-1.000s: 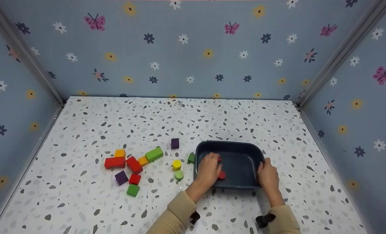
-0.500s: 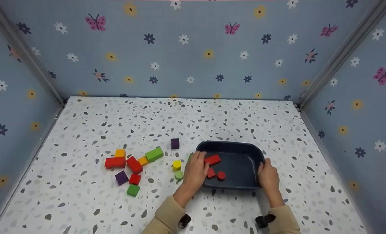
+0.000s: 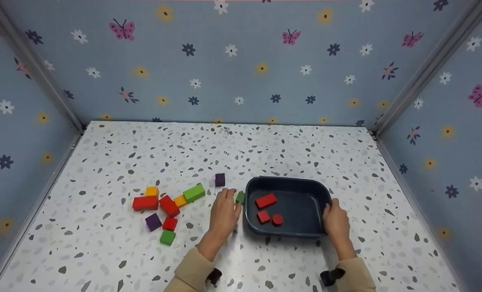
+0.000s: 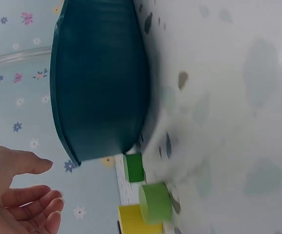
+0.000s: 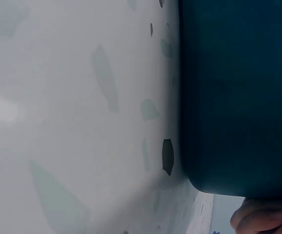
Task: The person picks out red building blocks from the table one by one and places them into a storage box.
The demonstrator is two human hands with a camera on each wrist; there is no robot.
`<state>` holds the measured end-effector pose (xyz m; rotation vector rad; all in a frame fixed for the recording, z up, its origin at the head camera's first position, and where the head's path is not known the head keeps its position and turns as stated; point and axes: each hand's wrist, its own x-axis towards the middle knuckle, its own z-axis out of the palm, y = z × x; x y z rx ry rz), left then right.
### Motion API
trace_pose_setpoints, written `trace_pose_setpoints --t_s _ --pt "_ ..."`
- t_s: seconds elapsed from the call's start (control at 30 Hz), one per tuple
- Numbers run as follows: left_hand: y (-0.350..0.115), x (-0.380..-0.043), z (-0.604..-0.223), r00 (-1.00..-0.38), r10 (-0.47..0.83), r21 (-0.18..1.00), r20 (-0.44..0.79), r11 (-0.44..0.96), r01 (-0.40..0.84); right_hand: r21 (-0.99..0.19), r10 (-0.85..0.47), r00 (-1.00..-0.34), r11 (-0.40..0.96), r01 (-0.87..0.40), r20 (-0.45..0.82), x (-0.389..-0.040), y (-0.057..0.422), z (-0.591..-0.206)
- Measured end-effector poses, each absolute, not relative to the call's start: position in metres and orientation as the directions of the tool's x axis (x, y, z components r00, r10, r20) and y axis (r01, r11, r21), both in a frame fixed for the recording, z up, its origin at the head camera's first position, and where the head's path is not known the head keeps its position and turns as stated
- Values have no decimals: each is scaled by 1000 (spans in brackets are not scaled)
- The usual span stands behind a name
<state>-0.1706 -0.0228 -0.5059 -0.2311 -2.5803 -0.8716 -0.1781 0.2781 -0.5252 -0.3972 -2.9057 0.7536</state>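
A person's right hand (image 3: 337, 221) is gripping a dark blue tray (image 3: 301, 207) nearer the bench's (image 3: 265, 154) right edge than its left.
The left hand (image 3: 223, 214), fingers (image 4: 30, 196) loosely released, is hovering near a green block (image 3: 240, 197).

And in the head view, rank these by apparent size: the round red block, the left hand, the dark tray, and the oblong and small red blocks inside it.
1. Dark tray
2. Left hand
3. Oblong red block

Round red block and small red block come last, too alike to rank.
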Motion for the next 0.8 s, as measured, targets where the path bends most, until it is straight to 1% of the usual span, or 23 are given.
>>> trace_pose_setpoints --t_s 0.2,0.53,0.8 --pt "-43 -170 -508 -945 -12 569 328 800 188 -490 274 -961 844 218 44 -178 278 -525" --pt "-67 -169 -510 -974 -61 563 218 823 74 -487 272 -960 848 209 62 -177 277 -526" --pt "-83 -168 -515 -974 -84 545 211 837 46 -490 281 -959 843 223 47 -178 277 -525"
